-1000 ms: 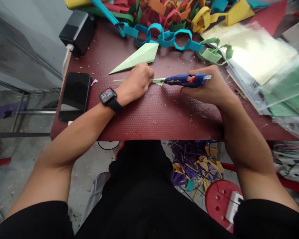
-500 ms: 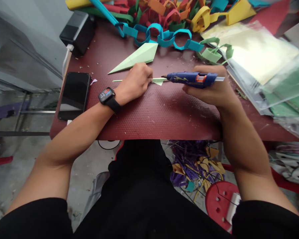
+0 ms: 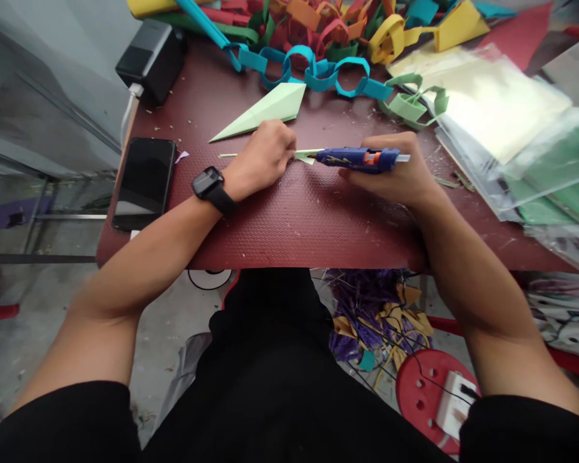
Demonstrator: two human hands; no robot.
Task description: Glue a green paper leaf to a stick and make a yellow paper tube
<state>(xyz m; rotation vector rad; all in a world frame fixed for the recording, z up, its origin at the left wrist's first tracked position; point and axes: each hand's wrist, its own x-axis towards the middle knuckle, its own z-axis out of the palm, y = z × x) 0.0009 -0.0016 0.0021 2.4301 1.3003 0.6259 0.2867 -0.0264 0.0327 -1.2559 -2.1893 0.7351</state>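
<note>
Head view: left hand (image 3: 269,154) pinches a slim pale-green paper strip (image 3: 303,154); right hand (image 3: 399,183) grips a blue-and-orange glue gun (image 3: 354,159).

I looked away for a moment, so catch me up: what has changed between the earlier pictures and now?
The right hand drew the glue gun rightward, then back left, its tip now at the paper strip. The watch screen went dark. Nothing was picked up or let go. Left hand on the strip, folded paper and phone stayed put.
</note>
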